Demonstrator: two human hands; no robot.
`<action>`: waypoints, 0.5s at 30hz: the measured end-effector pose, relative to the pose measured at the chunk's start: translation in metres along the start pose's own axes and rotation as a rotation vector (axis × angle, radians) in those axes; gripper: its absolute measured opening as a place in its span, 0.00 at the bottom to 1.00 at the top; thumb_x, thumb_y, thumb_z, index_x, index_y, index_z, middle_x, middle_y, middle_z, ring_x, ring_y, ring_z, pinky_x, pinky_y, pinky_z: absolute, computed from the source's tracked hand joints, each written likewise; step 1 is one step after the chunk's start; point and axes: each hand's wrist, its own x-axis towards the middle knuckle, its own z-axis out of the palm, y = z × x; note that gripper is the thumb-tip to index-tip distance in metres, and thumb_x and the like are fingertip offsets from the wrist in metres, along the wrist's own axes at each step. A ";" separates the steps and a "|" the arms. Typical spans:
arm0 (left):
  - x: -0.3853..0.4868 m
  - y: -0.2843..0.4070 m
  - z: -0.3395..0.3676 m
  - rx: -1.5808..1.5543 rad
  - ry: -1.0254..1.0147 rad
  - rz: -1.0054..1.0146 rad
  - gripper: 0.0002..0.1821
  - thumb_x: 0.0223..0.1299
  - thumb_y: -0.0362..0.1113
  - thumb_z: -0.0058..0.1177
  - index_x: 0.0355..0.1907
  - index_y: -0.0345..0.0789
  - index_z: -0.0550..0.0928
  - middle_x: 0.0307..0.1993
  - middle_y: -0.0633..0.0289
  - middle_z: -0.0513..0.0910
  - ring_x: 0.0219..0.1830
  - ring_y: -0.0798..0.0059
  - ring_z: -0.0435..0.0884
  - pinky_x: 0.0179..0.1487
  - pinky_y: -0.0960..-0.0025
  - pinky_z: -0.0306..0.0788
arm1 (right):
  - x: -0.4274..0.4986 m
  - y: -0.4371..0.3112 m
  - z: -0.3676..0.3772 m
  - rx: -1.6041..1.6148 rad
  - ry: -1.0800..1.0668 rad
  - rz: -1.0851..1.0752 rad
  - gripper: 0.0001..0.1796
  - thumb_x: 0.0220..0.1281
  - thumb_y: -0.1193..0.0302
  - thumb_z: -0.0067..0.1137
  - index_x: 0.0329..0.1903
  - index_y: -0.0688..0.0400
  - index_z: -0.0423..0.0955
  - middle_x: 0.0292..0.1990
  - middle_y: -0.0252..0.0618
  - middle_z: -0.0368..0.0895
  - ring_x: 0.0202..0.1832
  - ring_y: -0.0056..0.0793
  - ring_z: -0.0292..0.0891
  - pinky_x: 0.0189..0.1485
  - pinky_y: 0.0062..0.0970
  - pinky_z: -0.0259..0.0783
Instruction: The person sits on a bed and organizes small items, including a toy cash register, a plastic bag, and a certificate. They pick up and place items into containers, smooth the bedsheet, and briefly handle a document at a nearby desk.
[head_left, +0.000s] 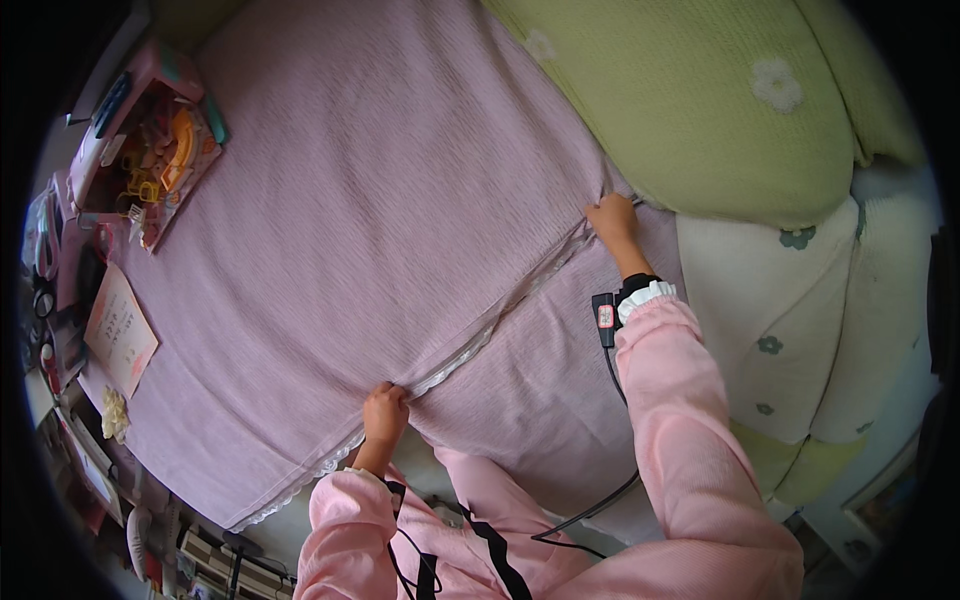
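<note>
A large lilac ribbed cloth (360, 195) with a white lace trim (457, 361) spreads before me over a flat surface. My left hand (385, 414) grips its lace edge at the lower middle. Farther up and to the right, my right hand (615, 223) pinches the same edge beside the green cover. Between both hands the edge runs in a slanting line. Another stretch of lilac fabric (540, 375) lies below that line. Both fists hide the cloth inside them.
A green cover (690, 90) with white flowers lies upper right, above a pale flowered cover (750, 315). At left stand a pink box of small items (161, 157) and a printed paper card (120, 330). A black cable (592, 514) hangs by my right sleeve.
</note>
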 end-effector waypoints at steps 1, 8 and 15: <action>0.000 0.000 0.001 -0.004 -0.004 -0.012 0.04 0.34 0.25 0.47 0.17 0.35 0.75 0.21 0.57 0.72 0.25 0.58 0.74 0.30 0.61 0.69 | 0.001 0.001 0.003 0.017 0.015 -0.013 0.17 0.39 0.62 0.54 0.25 0.66 0.75 0.28 0.55 0.76 0.33 0.49 0.74 0.36 0.38 0.70; 0.000 -0.002 0.004 0.001 -0.019 -0.032 0.04 0.35 0.25 0.47 0.16 0.36 0.75 0.21 0.58 0.73 0.25 0.59 0.74 0.30 0.62 0.69 | 0.012 0.019 -0.009 0.201 -0.215 -0.212 0.18 0.38 0.62 0.54 0.18 0.69 0.73 0.24 0.58 0.74 0.32 0.49 0.73 0.34 0.38 0.69; 0.000 0.000 0.000 0.018 -0.025 -0.029 0.04 0.36 0.26 0.46 0.16 0.36 0.75 0.21 0.58 0.73 0.25 0.59 0.74 0.30 0.62 0.69 | 0.009 0.010 -0.003 0.017 -0.072 -0.082 0.20 0.37 0.61 0.56 0.28 0.68 0.75 0.30 0.58 0.75 0.35 0.52 0.73 0.38 0.38 0.70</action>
